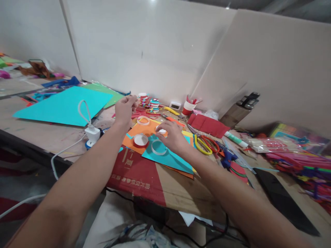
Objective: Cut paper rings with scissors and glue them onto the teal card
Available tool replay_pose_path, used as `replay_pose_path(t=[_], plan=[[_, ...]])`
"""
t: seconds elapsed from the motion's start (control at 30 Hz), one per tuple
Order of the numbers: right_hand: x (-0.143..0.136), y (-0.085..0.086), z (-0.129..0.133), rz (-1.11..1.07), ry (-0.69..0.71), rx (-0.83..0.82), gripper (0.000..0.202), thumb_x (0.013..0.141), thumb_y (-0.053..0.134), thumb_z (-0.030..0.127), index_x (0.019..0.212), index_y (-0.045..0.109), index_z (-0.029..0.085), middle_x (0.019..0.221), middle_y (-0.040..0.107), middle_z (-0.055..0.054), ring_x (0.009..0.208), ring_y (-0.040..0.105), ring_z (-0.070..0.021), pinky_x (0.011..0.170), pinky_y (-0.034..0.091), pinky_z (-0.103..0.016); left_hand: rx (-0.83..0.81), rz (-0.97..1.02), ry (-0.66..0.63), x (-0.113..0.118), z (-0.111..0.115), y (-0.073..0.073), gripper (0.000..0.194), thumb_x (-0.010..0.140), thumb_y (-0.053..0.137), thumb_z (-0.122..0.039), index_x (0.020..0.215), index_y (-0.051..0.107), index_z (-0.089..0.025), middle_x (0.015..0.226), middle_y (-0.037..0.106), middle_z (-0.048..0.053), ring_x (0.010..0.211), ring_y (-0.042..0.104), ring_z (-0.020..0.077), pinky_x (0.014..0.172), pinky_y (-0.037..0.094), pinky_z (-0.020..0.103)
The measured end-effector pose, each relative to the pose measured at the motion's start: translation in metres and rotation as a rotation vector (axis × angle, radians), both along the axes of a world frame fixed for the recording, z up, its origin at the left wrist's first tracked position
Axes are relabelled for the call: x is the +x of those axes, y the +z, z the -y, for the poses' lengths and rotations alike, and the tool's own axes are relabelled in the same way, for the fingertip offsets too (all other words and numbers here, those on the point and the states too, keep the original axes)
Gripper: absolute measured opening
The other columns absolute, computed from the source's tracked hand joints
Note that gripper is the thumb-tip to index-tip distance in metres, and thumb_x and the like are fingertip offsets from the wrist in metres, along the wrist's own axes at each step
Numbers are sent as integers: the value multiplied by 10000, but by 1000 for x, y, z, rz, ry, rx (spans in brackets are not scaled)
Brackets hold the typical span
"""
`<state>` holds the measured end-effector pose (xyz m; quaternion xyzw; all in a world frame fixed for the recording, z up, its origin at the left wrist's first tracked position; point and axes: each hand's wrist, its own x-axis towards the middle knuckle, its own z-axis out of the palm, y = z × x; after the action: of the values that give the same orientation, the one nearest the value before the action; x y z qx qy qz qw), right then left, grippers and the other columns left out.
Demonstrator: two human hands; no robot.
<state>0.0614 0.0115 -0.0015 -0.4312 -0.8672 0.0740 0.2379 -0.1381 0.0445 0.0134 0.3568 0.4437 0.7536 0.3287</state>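
Note:
My left hand point(126, 109) is raised before the small stacked paper pieces point(154, 105), its fingers curled together; what they hold, if anything, is too small to make out. My right hand point(171, 135) has its fingers curved over a small white round piece point(161, 130), and whether they grip it is unclear. Below it, a white ring point(159, 147) lies on blue paper point(172, 161). A red-rimmed white disc point(141, 140) and another pale ring point(143, 120) rest on orange paper point(134, 131).
Yellow-handled scissors point(203, 145), a red cloth-like piece point(208, 125), a glue tube point(236, 139) and a black phone-like slab point(284, 199) lie right. A steel bottle point(238, 110) stands behind. Left are a large blue sheet point(67, 105) and a white plug with cable point(92, 134).

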Motion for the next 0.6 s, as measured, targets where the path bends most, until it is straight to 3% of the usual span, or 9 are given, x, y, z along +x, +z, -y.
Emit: replay_pose_path(t=[0.27,0.43,0.6], plan=[[-47,-2,-47,184,-52,14,181,842,642,284,1004,692,219,1179,633,-91,1152,501,-294,960,343,-479,31,33,-17,-2,-5,-4,194,774,624,-239,624,524,-166,511,445,-57,422,355,39,402,271,179],[-79,-12,-71,349,-103,-24,313,803,687,393,1062,696,218,1226,601,-113,1175,488,-310,918,390,-428,50,20,-11,-1,-8,-7,212,772,599,-207,591,497,-164,505,434,-59,427,349,38,414,270,180],[-95,-18,-82,429,-136,-103,176,775,681,346,842,730,190,1037,682,-95,1054,542,-285,823,403,-371,84,48,-33,0,-9,-9,233,765,620,-230,580,497,-160,480,439,-61,410,341,38,407,238,185]])
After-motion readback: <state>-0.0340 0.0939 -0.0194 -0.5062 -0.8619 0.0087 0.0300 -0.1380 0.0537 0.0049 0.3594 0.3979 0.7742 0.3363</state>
